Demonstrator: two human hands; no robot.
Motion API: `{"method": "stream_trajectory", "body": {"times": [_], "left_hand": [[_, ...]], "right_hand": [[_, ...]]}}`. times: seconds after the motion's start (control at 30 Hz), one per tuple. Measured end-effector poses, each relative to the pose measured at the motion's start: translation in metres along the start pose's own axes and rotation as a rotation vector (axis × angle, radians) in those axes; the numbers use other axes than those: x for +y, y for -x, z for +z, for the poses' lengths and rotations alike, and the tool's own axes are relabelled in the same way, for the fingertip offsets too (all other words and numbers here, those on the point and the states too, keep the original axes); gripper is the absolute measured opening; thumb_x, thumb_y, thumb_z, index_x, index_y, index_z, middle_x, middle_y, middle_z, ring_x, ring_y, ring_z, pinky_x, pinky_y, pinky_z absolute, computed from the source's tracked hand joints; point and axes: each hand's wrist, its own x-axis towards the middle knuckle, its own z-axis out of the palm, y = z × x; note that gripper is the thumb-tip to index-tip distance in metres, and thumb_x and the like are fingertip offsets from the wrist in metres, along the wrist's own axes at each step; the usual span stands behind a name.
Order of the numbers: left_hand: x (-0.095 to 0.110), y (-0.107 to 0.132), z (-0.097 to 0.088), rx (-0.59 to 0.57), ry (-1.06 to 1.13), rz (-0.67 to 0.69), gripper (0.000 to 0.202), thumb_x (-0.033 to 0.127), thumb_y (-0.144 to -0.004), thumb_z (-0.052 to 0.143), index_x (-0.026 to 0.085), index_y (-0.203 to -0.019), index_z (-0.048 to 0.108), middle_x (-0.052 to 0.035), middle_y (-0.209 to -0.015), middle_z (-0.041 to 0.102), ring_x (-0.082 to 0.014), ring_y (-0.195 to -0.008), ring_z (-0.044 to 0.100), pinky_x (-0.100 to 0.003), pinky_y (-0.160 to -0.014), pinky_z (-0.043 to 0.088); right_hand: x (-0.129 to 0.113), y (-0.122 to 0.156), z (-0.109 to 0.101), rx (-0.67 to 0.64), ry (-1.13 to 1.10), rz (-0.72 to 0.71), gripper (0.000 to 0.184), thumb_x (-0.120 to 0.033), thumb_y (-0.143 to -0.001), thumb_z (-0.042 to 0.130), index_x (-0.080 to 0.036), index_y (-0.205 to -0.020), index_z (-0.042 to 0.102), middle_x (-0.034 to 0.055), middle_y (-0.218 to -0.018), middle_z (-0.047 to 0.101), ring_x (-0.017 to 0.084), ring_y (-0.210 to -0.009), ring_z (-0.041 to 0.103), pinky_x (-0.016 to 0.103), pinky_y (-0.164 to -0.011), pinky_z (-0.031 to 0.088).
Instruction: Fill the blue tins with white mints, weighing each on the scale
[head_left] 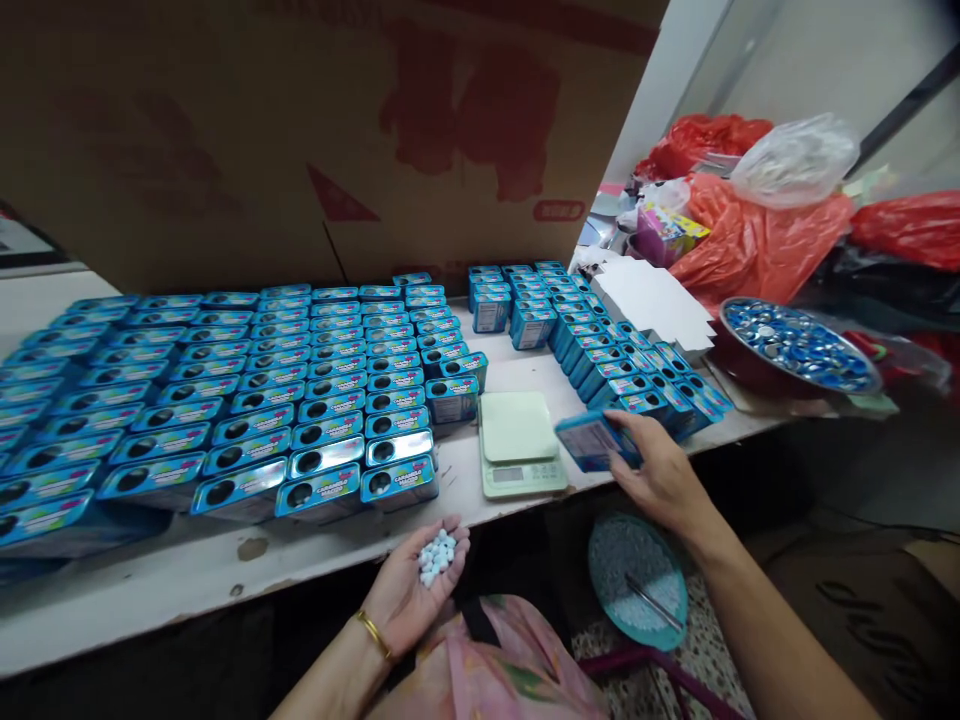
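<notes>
My left hand (416,590) is palm up and cupped at the table's front edge, holding a small heap of pale blue-white candies (436,557). My right hand (654,470) grips a blue tin (592,440) just right of the small green-white scale (519,441), at the near end of a stack of like tins (622,365). Many rows of blue tins with oval holes in their lids (247,395) cover the left of the white table (150,580).
A big cardboard sheet (315,130) stands behind the tins. At right a red bowl of blue lids (795,350), flat white cartons (656,300) and red and clear plastic bags (757,220). Below the table a teal tray of candies with a metal tool (637,580).
</notes>
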Motion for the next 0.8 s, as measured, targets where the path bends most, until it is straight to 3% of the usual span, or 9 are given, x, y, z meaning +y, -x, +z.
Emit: {"method": "stream_trajectory", "body": {"times": [0.2, 0.3, 0.37, 0.5, 0.57, 0.63, 0.67, 0.73, 0.8], "left_hand": [[-0.003, 0.004, 0.017, -0.042, -0.036, -0.017, 0.023, 0.013, -0.070, 0.057, 0.007, -0.092, 0.057, -0.0108, -0.080, 0.063, -0.0148, -0.070, 0.061, -0.024, -0.063, 0.052], [0.001, 0.007, 0.017, -0.030, -0.028, -0.007, 0.021, 0.013, -0.071, 0.056, 0.007, -0.091, 0.057, -0.0108, -0.080, 0.064, -0.0147, -0.069, 0.062, -0.024, -0.062, 0.053], [0.002, 0.008, 0.016, -0.017, -0.013, -0.002, 0.020, 0.012, -0.071, 0.055, 0.007, -0.090, 0.057, -0.0106, -0.079, 0.064, -0.0151, -0.069, 0.062, -0.025, -0.063, 0.053], [0.000, 0.007, 0.019, -0.037, 0.033, -0.027, 0.017, 0.011, -0.073, 0.052, 0.007, -0.089, 0.057, -0.0124, -0.085, 0.064, -0.0199, -0.082, 0.061, -0.032, -0.072, 0.052], [-0.004, 0.005, 0.022, -0.116, 0.066, -0.063, 0.018, 0.012, -0.075, 0.049, 0.008, -0.090, 0.057, -0.0118, -0.085, 0.065, -0.0199, -0.082, 0.061, -0.033, -0.072, 0.052], [-0.008, 0.002, 0.024, -0.203, 0.113, -0.119, 0.019, 0.013, -0.077, 0.046, 0.008, -0.092, 0.057, -0.0089, -0.079, 0.065, -0.0154, -0.073, 0.062, -0.026, -0.065, 0.052], [-0.011, 0.001, 0.025, -0.230, 0.136, -0.145, 0.020, 0.014, -0.078, 0.045, 0.008, -0.093, 0.056, -0.0072, -0.076, 0.065, -0.0128, -0.069, 0.062, -0.022, -0.062, 0.051], [-0.016, -0.002, 0.023, -0.244, 0.154, -0.199, 0.021, 0.015, -0.079, 0.043, 0.008, -0.094, 0.056, -0.0059, -0.072, 0.064, -0.0103, -0.066, 0.061, -0.018, -0.059, 0.050], [-0.020, -0.004, 0.019, -0.228, 0.133, -0.217, 0.020, 0.016, -0.079, 0.043, 0.007, -0.092, 0.056, -0.0066, -0.072, 0.064, -0.0117, -0.067, 0.061, -0.021, -0.063, 0.050]], "right_hand": [[-0.030, -0.069, 0.036, -0.207, -0.143, -0.356, 0.041, -0.009, -0.077, 0.043, -0.020, -0.117, 0.042, 0.0061, -0.110, 0.052, 0.018, -0.102, 0.045, 0.037, -0.087, 0.039], [-0.027, -0.083, 0.044, -0.282, -0.165, -0.432, 0.040, -0.008, -0.078, 0.043, -0.019, -0.116, 0.044, 0.0064, -0.110, 0.052, 0.017, -0.102, 0.045, 0.036, -0.087, 0.039], [-0.026, -0.083, 0.042, -0.253, -0.189, -0.435, 0.040, -0.009, -0.079, 0.043, -0.020, -0.117, 0.043, 0.0064, -0.112, 0.051, 0.017, -0.105, 0.044, 0.037, -0.089, 0.038], [-0.056, -0.052, 0.037, -0.153, -0.200, -0.354, 0.040, -0.015, -0.081, 0.044, -0.021, -0.120, 0.040, 0.0072, -0.115, 0.049, 0.019, -0.106, 0.043, 0.039, -0.089, 0.037], [-0.085, -0.024, 0.045, -0.226, -0.219, -0.393, 0.035, -0.016, -0.082, 0.042, -0.021, -0.117, 0.043, 0.0068, -0.106, 0.053, 0.018, -0.097, 0.047, 0.035, -0.082, 0.041], [-0.112, 0.005, 0.060, -0.337, -0.187, -0.455, 0.037, -0.017, -0.080, 0.046, -0.015, -0.117, 0.042, 0.0088, -0.102, 0.053, 0.019, -0.093, 0.047, 0.033, -0.078, 0.042], [-0.123, 0.017, 0.067, -0.374, -0.152, -0.417, 0.039, -0.015, -0.080, 0.047, -0.014, -0.118, 0.040, 0.0097, -0.103, 0.052, 0.020, -0.093, 0.046, 0.034, -0.078, 0.042], [-0.134, 0.034, 0.079, -0.427, -0.113, -0.352, 0.040, -0.013, -0.078, 0.048, -0.011, -0.117, 0.040, 0.0101, -0.102, 0.051, 0.020, -0.092, 0.044, 0.034, -0.078, 0.042], [-0.135, 0.042, 0.085, -0.470, -0.116, -0.313, 0.034, -0.012, -0.078, 0.048, -0.013, -0.112, 0.043, 0.0084, -0.099, 0.050, 0.018, -0.088, 0.044, 0.031, -0.075, 0.042]]}}
